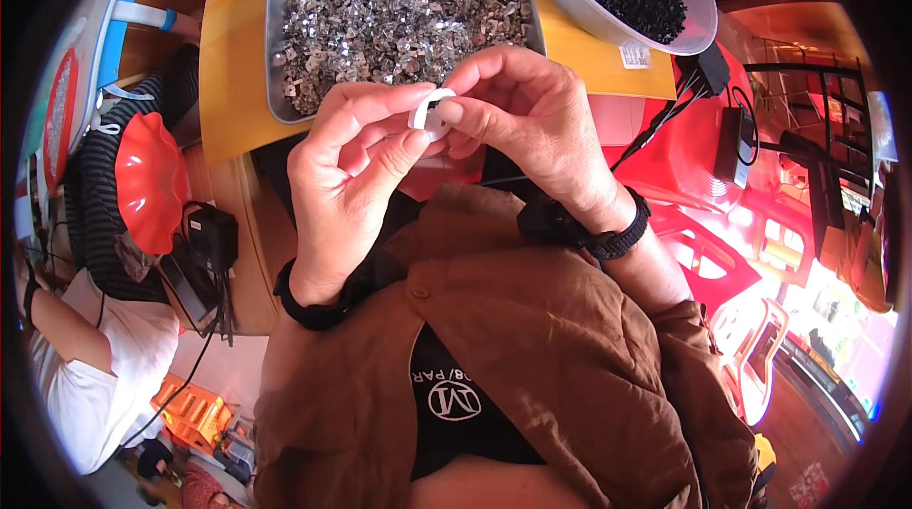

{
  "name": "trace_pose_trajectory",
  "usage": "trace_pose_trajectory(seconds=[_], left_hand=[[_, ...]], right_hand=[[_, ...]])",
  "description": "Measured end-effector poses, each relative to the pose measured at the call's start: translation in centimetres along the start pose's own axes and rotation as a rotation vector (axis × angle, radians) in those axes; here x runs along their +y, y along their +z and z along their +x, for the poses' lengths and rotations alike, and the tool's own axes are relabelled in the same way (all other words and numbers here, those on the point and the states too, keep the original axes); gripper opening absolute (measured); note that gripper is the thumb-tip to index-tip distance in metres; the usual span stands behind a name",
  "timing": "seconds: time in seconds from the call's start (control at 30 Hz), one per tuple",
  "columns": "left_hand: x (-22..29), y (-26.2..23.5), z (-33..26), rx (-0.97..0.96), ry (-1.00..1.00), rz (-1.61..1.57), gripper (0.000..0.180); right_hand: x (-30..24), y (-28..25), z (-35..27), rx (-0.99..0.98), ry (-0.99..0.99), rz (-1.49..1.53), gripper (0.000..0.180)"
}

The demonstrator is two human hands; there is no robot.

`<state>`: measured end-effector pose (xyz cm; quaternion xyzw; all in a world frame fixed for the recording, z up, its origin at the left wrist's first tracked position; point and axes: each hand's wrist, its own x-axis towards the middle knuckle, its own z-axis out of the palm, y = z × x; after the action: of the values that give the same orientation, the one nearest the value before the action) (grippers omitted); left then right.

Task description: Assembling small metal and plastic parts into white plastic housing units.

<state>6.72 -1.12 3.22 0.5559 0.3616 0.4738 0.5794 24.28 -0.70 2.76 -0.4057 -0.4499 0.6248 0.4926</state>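
Fingertips of left hand and right hand pinch white clip.

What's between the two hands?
A small white plastic piece, pinched between the left hand and right hand, seen in the head view.

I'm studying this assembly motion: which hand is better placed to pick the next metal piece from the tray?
Probably the left. The left hand sits nearer the metal tray of shiny pieces, while the right hand lies toward the bowl of black pellets. Both pinch the small white part.
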Motion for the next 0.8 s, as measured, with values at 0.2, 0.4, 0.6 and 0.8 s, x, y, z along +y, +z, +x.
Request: trace_pose_trajectory(seconds=[0.2, 0.4, 0.6, 0.8], left_hand=[[-0.3, 0.0, 0.1, 0.004, 0.018, -0.022, 0.023], [-0.2, 0.1, -0.2, -0.004, 0.042, -0.028, 0.022], [-0.6, -0.4, -0.2, -0.006, 0.073, 0.025, 0.022], [-1.1, 0.4, 0.1, 0.02, 0.122, 0.135, 0.023]], right_hand=[[0.3, -0.1, 0.2, -0.031, 0.036, 0.128, 0.01], [0.2, 0.2, -0.1, -0.014, 0.003, 0.115, 0.01], [-0.1, 0.5, -0.3, -0.007, 0.048, 0.1, 0.009], [0.7, -0.2, -0.4, 0.043, 0.038, 0.08, 0.007]])
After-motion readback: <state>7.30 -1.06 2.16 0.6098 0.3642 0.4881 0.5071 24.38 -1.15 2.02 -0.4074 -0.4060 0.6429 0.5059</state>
